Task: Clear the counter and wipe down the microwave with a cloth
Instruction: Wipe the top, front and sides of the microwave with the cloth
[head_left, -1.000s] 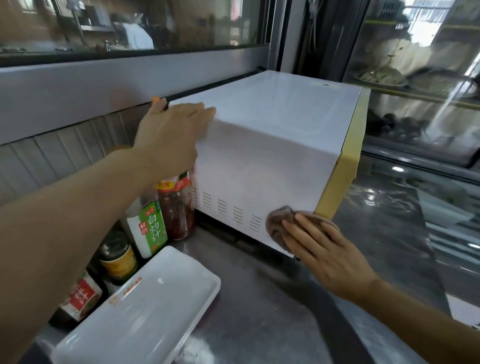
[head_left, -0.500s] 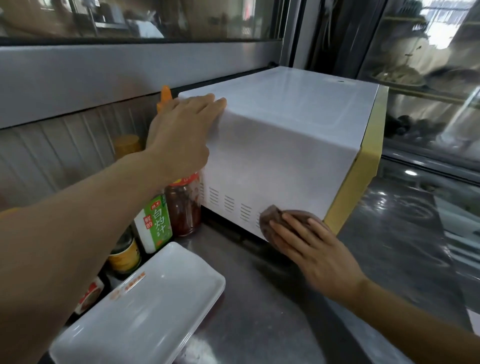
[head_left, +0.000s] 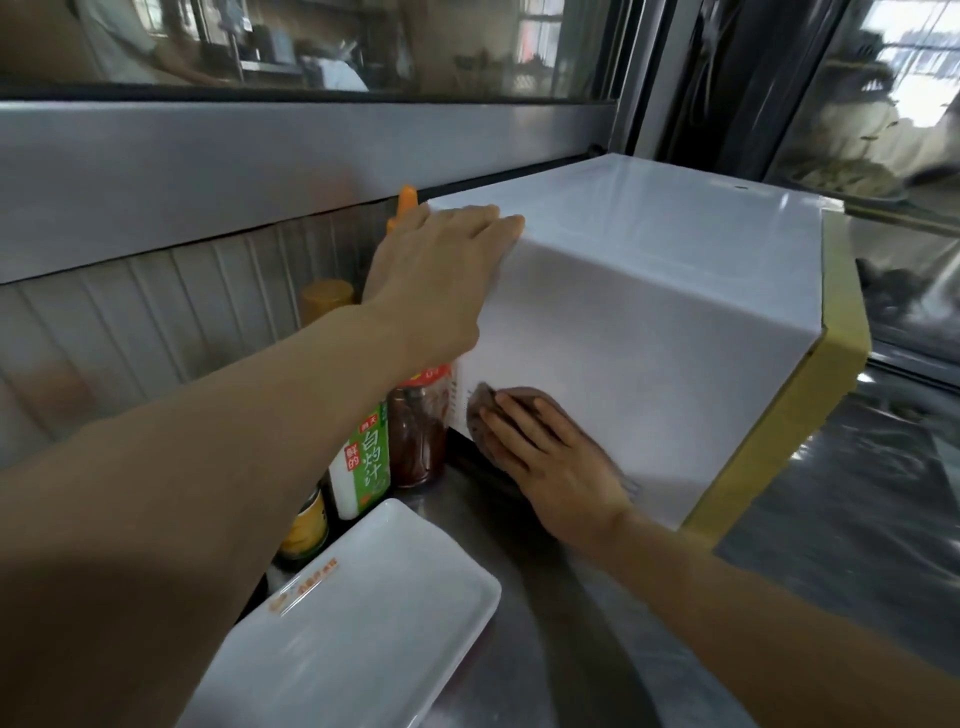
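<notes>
While wiping: two hands (head_left: 441, 270), one cloth (head_left: 480, 410).

Brown cloth (head_left: 480, 410) against white microwave (head_left: 649, 332)

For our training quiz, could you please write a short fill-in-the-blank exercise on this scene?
1. The right hand presses a brown ____ against the microwave's side.
2. The left hand rests on the white ____ near its top rear edge.
3. The tray on the counter is ____ in colour.

Missing words: cloth; microwave; white.
</notes>
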